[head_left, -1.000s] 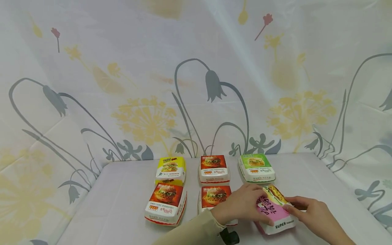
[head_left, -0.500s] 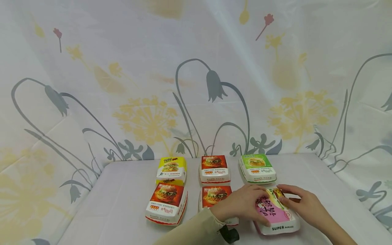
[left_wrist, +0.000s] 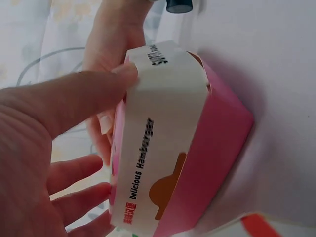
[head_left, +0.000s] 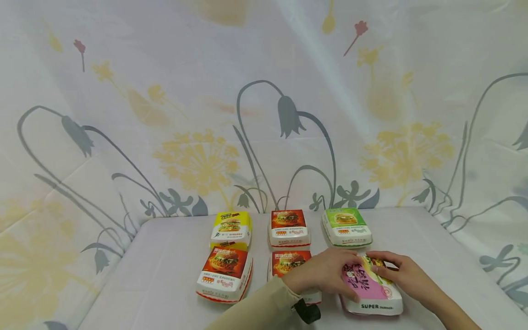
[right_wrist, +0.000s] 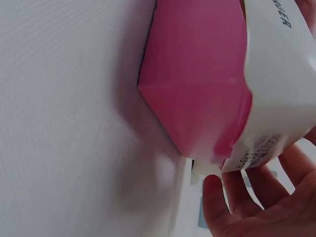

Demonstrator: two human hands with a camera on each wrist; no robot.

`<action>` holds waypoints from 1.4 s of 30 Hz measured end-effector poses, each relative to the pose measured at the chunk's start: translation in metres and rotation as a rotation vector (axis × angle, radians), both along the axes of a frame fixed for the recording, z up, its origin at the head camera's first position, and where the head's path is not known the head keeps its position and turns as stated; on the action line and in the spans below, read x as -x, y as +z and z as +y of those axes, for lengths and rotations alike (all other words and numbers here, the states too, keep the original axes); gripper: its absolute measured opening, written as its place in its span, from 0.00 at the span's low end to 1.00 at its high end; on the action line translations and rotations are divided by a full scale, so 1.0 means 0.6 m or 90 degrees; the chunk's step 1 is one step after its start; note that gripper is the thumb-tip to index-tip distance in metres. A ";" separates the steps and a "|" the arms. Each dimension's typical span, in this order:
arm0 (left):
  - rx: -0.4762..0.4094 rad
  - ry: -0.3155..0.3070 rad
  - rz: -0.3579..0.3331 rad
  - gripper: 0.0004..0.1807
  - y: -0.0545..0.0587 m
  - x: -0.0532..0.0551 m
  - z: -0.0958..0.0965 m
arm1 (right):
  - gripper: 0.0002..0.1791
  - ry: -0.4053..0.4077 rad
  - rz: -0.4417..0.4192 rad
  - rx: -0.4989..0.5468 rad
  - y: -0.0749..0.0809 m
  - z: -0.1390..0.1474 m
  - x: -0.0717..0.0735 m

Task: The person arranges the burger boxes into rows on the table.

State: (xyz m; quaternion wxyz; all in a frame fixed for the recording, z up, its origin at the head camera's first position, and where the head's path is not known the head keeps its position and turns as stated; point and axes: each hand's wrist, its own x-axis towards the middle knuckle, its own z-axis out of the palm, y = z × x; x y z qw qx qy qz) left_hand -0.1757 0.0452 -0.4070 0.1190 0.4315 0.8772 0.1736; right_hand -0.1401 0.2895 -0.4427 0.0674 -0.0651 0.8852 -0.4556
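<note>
A pink and white burger box (head_left: 373,293) lies at the front right of the table, its "SUPER" side facing me. My left hand (head_left: 323,274) holds its left side, thumb at the near corner and fingers toward the far edge. In the left wrist view, the left thumb (left_wrist: 94,91) presses on the white lid edge of the box (left_wrist: 163,113). From the right, my right hand (head_left: 406,277) grips the far right part, thumb over the top. In the right wrist view its fingers (right_wrist: 242,192) bend against the white wall of the box (right_wrist: 281,84).
A green burger box (head_left: 346,227) stands behind the pink one. Two red boxes, one at the back (head_left: 288,228) and one at the front (head_left: 290,263), form the middle column. On the left are a yellow box (head_left: 231,228) and a red box (head_left: 224,275). A flowered cloth (head_left: 264,114) hangs behind.
The pink box has turned so its front side faces me more squarely, and it has shifted slightly left. My right hand has moved to its far right corner. My left hand keeps its place.
</note>
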 end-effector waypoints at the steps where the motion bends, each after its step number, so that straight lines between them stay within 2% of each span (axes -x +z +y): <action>1: -0.001 0.007 0.001 0.40 0.000 0.001 -0.001 | 0.27 -0.007 -0.003 -0.009 0.000 0.001 -0.001; 7: 0.002 0.055 0.010 0.40 0.006 0.001 -0.008 | 0.29 -0.045 -0.009 -0.063 0.006 0.005 -0.009; 15: -0.032 0.119 -0.035 0.36 0.013 -0.007 -0.015 | 0.31 -0.059 0.016 -0.105 0.010 0.002 -0.021; 21: -0.044 0.165 -0.042 0.30 0.016 -0.009 -0.021 | 0.33 -0.081 -0.010 -0.114 0.011 0.004 -0.031; 26: -0.066 0.176 -0.074 0.22 0.015 -0.006 -0.021 | 0.33 -0.091 -0.032 -0.124 0.014 0.006 -0.036; 29: -0.073 0.187 -0.094 0.21 0.016 -0.005 -0.020 | 0.32 -0.095 -0.031 -0.127 0.014 0.005 -0.039; 34: -0.072 0.198 -0.100 0.22 0.017 -0.006 -0.018 | 0.36 -0.104 -0.034 -0.103 0.013 0.004 -0.043; 37: -0.072 0.200 -0.100 0.23 0.016 -0.006 -0.016 | 0.36 -0.089 -0.022 -0.078 0.012 0.003 -0.048; 42: -0.075 0.197 -0.090 0.23 0.012 -0.002 -0.015 | 0.29 -0.045 0.030 -0.072 0.008 0.002 -0.055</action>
